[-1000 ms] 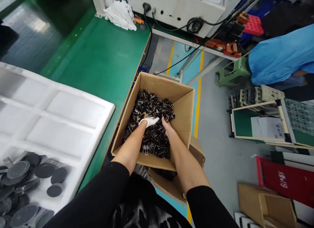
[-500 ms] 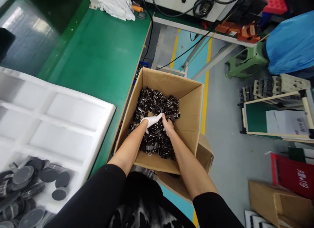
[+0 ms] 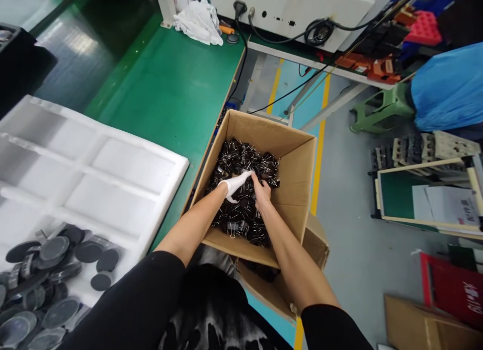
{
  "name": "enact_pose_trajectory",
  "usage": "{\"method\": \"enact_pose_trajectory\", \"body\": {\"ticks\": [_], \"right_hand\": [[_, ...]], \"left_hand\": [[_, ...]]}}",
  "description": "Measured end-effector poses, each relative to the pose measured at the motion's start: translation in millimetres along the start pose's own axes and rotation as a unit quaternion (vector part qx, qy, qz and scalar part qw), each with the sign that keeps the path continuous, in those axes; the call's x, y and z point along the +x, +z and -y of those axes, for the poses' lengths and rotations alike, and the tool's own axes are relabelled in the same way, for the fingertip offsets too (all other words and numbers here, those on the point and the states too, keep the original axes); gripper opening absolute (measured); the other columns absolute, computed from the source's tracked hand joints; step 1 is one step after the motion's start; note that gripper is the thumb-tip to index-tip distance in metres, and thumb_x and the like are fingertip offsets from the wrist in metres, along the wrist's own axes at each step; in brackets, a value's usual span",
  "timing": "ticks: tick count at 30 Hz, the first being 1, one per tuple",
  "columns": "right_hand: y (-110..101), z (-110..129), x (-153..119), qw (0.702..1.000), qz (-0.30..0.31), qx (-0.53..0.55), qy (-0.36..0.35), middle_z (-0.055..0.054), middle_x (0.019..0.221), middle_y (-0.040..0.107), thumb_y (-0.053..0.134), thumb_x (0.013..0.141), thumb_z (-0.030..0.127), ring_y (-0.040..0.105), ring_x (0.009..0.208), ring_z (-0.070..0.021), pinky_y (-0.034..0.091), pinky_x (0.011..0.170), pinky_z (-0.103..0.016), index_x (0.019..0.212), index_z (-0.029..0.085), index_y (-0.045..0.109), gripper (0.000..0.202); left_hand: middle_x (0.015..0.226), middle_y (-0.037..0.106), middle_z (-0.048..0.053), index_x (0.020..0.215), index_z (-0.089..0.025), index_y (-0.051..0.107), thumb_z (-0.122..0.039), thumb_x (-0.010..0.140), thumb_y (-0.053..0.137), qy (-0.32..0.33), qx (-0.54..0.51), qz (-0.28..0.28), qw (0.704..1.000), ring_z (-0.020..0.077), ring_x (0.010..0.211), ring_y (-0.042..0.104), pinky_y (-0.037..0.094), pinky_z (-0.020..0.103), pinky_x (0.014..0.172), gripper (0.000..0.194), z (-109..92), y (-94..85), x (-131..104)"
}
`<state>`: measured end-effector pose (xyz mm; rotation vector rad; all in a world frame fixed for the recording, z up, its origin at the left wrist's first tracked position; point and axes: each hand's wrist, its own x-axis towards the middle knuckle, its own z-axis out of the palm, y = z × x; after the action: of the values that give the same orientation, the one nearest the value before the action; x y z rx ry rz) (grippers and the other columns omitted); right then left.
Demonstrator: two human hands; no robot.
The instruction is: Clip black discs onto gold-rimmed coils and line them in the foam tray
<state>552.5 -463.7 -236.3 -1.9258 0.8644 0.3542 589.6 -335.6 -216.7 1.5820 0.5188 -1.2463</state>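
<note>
A cardboard box (image 3: 290,179) holds a heap of black binder clips (image 3: 245,209) with silver wire handles. Both hands are inside it, over the heap. My left hand (image 3: 238,183), in a white glove, has its fingers stretched toward the right and its thumb apart below them; no clip shows clearly in it. My bare right hand (image 3: 261,191) meets the gloved fingertips, its fingers bent inward. Whatever lies in the right hand's grasp is hidden from above.
To the left, a white divided tray (image 3: 124,176) with dark round discs (image 3: 55,247) lies on the green table (image 3: 158,83). A second cardboard box (image 3: 317,242) stands beside and below the first. Cables (image 3: 319,32), a green stool (image 3: 381,111) and a cart (image 3: 400,186) are farther off.
The view has shifted, so the surroundings appear slightly lower and farther right. My hands stay together over the clips; the fingers of my right hand show more bent.
</note>
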Motion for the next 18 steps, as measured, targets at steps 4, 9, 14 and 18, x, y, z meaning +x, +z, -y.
{"method": "enact_pose_trajectory", "body": {"ticks": [4, 9, 14, 18], "right_hand": [[-4, 19, -13, 0.996, -0.043, 0.051, -0.058, -0.008, 0.128, 0.071, 0.059, 0.082, 0.073, 0.065, 0.120, -0.0286, 0.054, 0.101, -0.039, 0.132, 0.024, 0.064, 0.070], [-14, 47, -33, 0.975, -0.067, 0.129, -0.171, -0.008, 0.134, 0.067, 0.062, 0.083, 0.066, 0.062, 0.124, -0.0255, 0.052, 0.105, -0.036, 0.131, 0.021, 0.061, 0.066], [-31, 71, -61, 0.946, -0.065, 0.192, -0.252, -0.011, 0.130, 0.067, 0.065, 0.082, 0.065, 0.066, 0.118, -0.0243, 0.054, 0.104, -0.040, 0.132, 0.018, 0.056, 0.070], [-49, 99, -99, 0.912, -0.060, 0.226, -0.336, -0.010, 0.128, 0.068, 0.070, 0.082, 0.063, 0.065, 0.121, -0.0268, 0.052, 0.107, -0.049, 0.127, 0.021, 0.058, 0.064]], "left_hand": [[0.158, 0.049, 0.006, 0.141, -0.037, 0.050, -0.089, 0.082, 0.032, 0.038, -0.073, -0.001, 0.997, 0.0342, 0.133, 0.054, 0.061, 0.045, 0.085, 0.081, -13, 4.1, -25], [0.154, 0.052, 0.003, 0.138, -0.038, 0.052, -0.083, 0.086, 0.039, 0.142, -0.156, -0.005, 0.977, 0.0312, 0.129, 0.056, 0.062, 0.042, 0.086, 0.070, -26, 11.3, -66], [0.152, 0.052, 0.001, 0.133, -0.041, 0.056, -0.079, 0.085, 0.048, 0.260, -0.180, -0.035, 0.948, 0.0327, 0.134, 0.051, 0.061, 0.048, 0.090, 0.062, -28, 16.9, -105], [0.150, 0.055, 0.002, 0.137, -0.040, 0.057, -0.079, 0.086, 0.048, 0.356, -0.163, -0.076, 0.917, 0.0351, 0.135, 0.053, 0.060, 0.054, 0.094, 0.065, -31, 16.2, -157]]}}
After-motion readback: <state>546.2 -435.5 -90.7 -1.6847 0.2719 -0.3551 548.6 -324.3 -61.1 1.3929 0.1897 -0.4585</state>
